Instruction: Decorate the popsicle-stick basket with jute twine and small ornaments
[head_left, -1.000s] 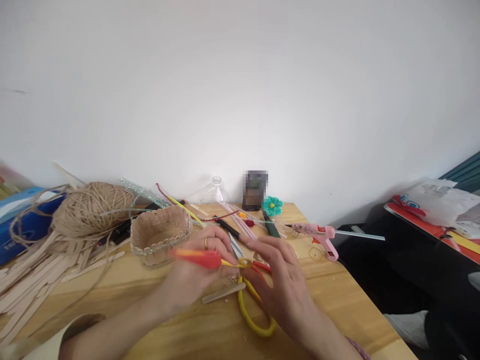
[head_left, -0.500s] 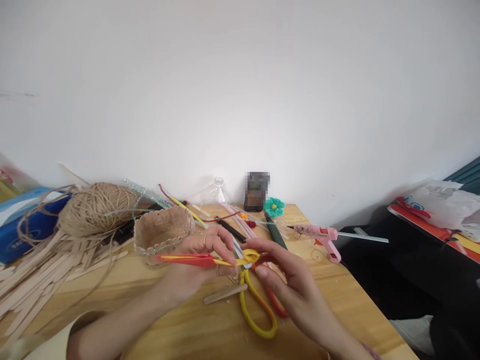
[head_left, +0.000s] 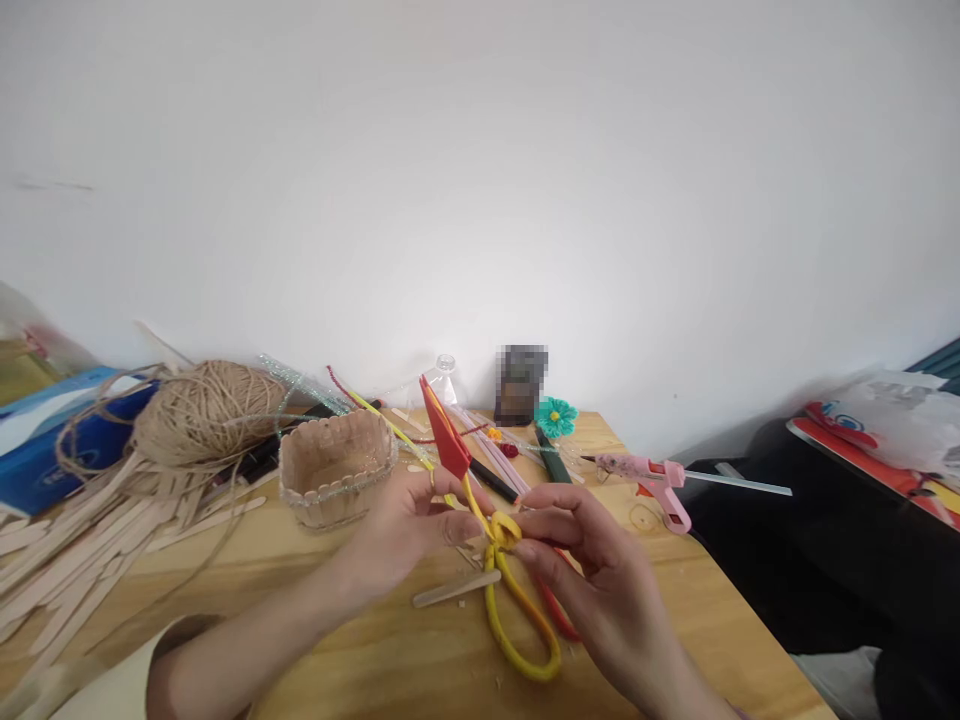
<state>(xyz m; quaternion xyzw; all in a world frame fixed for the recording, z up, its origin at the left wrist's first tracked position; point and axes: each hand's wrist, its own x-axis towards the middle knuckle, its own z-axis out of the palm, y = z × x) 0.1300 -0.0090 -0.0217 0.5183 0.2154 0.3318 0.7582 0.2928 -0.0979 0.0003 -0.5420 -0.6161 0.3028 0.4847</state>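
Between my hands is a thin strip, yellow on one side and red on the other, perhaps paper or ribbon. Its folded red end (head_left: 450, 440) sticks up above my left hand (head_left: 420, 525), whose fingers are closed around the yellow length. My right hand (head_left: 581, 550) pinches the curled yellow end (head_left: 506, 530), which forms a small loop. Scissors (head_left: 525, 640) with yellow and red handles lie on the table right under my hands, their blades mostly hidden. A short wooden stick (head_left: 456, 588) lies just left of the handles.
An oval basket of craft sticks (head_left: 337, 460) stands left, with a twine ball (head_left: 210, 410) and loose sticks (head_left: 67, 560) beyond. Back right are a phone (head_left: 520, 385), a teal flower (head_left: 556, 416) and a pink glue gun (head_left: 652, 480) near the table edge.
The red end has swung from pointing left to pointing up. The curled yellow end has turned and dipped slightly, with both hands still on the strip.
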